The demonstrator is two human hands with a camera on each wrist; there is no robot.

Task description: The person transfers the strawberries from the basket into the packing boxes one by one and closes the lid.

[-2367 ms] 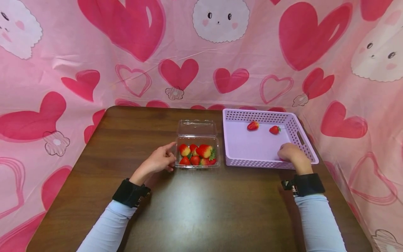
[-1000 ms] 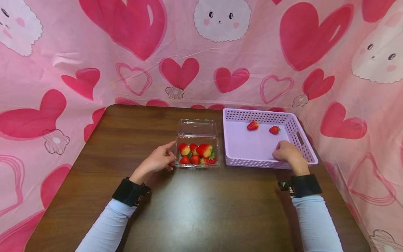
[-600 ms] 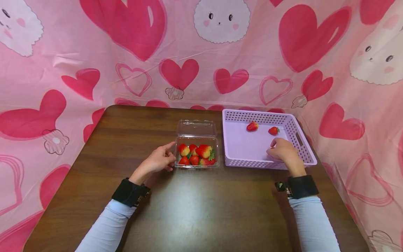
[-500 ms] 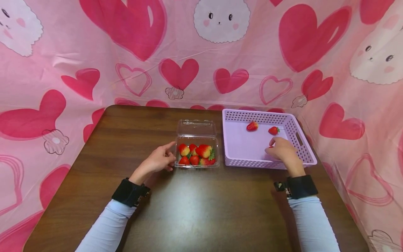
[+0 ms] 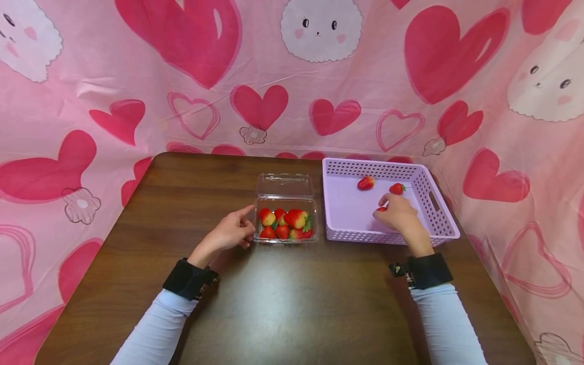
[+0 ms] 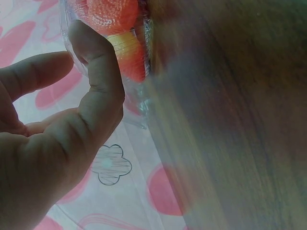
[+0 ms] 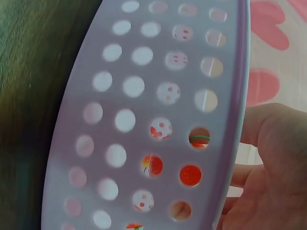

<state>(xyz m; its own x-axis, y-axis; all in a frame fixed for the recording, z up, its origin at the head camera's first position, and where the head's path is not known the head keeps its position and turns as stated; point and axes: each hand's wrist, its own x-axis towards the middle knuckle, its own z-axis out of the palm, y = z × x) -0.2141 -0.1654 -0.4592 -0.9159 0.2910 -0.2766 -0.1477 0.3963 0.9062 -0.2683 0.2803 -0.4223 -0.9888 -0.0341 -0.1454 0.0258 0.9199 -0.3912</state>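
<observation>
A clear clamshell box holds several strawberries, its lid folded back. My left hand rests on the table against the box's left side. In the left wrist view the thumb touches the clear wall. My right hand reaches over the near wall into the lilac perforated basket and pinches a small strawberry, mostly hidden by the fingers. Two strawberries lie near the basket's far wall. The right wrist view shows the basket wall, with red fruit visible through its holes.
The dark wooden table is bare in front of and left of the box. A pink heart-patterned cloth hangs close behind and along both sides. The basket sits at the table's far right corner.
My right hand has slid left and farther into the basket, and a red strawberry now shows at its fingertips. The left hand, the box and the two far strawberries have not moved.
</observation>
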